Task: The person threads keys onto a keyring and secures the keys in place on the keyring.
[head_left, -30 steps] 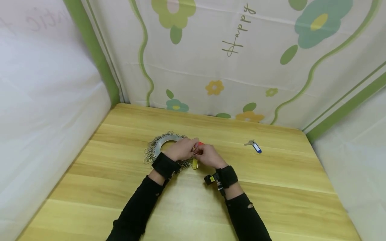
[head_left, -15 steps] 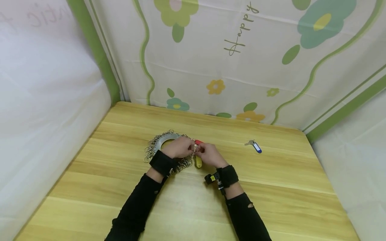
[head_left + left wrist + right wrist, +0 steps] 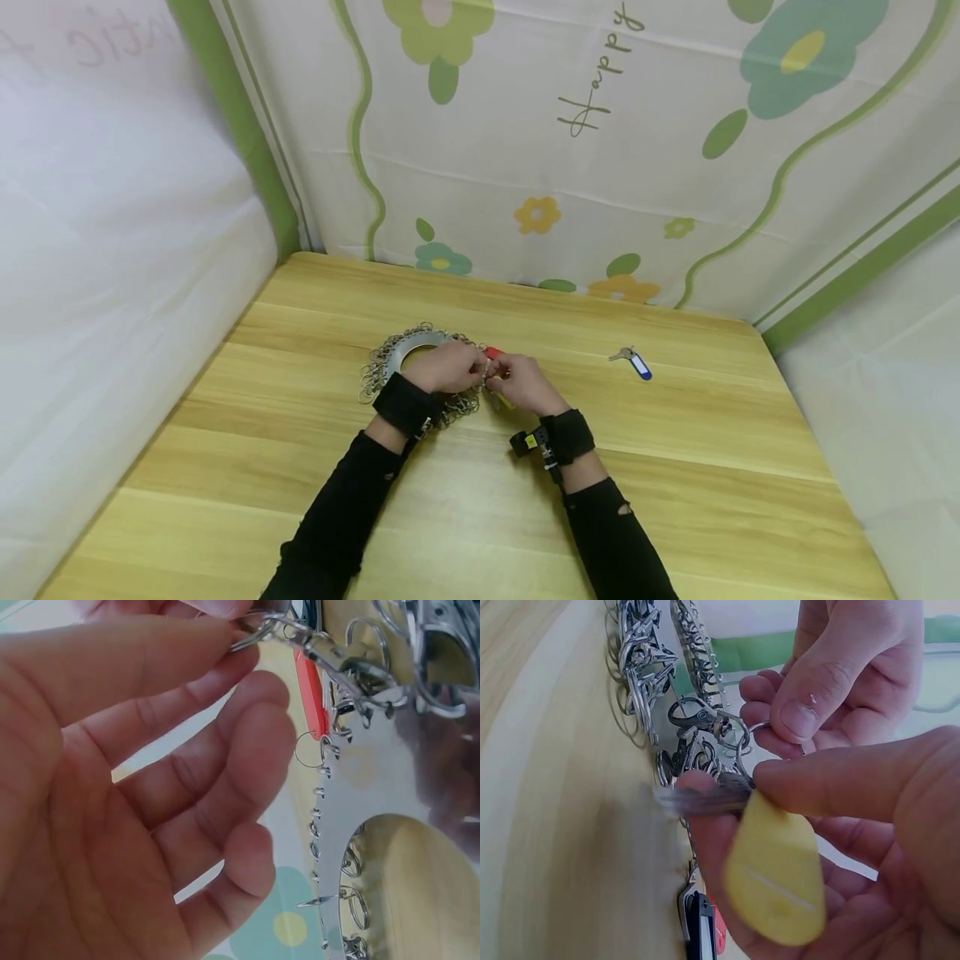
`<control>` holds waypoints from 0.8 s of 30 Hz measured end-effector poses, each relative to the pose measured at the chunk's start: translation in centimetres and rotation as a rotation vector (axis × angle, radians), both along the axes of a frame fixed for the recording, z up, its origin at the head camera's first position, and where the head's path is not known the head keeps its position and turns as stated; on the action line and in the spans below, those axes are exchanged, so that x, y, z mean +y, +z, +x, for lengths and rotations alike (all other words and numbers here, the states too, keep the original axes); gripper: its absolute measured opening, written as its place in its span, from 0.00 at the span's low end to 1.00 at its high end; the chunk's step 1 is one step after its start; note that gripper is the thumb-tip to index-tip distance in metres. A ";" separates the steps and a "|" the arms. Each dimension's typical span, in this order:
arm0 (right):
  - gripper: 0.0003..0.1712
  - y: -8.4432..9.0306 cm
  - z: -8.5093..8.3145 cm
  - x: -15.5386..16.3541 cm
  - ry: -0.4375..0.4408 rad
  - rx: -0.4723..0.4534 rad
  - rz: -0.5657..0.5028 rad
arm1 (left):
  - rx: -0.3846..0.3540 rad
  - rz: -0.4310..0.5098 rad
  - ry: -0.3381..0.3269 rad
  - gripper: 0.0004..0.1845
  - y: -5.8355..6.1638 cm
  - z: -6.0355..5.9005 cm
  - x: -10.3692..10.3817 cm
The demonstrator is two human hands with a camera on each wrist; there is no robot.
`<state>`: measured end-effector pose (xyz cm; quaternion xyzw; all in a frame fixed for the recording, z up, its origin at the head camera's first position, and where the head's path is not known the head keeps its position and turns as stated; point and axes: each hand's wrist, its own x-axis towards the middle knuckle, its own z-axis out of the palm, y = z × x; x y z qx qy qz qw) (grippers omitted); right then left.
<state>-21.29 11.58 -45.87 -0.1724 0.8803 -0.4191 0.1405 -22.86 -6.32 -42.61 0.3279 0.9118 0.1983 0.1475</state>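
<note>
- I'm working at the right edge of the metal key ring plate (image 3: 408, 350), which is lying flat on the wooden surface (image 3: 675, 467) so both hands stay free.
- My left hand (image 3: 448, 367) is pinching a small snap clip (image 3: 701, 716) hanging off the plate's rim; thumb and forefinger are closing on it, the other fingers (image 3: 225, 787) are curling loosely under it, likely to steady the clip.
- My right hand (image 3: 521, 385) is gripping a key with a yellow tag (image 3: 776, 877): thumb on top, forefinger below, pinching the key's split ring (image 3: 742, 754) right against that clip, so ring and clip line up.
- The key's blade is blurring in the right wrist view; I cannot tell whether the ring is already through the clip.
- A red tag (image 3: 309, 690) is hanging from the plate just beside my fingertips.
- Many empty clips and rings (image 3: 372, 375) are fanning out round the plate's left side.
- Well to the right of the plate, a key with a blue tag (image 3: 636, 365) is lying alone on the surface.
</note>
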 end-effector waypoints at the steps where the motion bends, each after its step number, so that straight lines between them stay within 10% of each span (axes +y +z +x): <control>1: 0.03 0.0 0.0 0.0 0.003 0.011 0.001 | -0.001 0.000 0.002 0.13 0.0 0.0 0.0; 24: 0.03 -0.1 0.0 -0.2 0.034 0.122 -0.017 | -0.042 0.021 0.032 0.15 0.1 0.3 0.1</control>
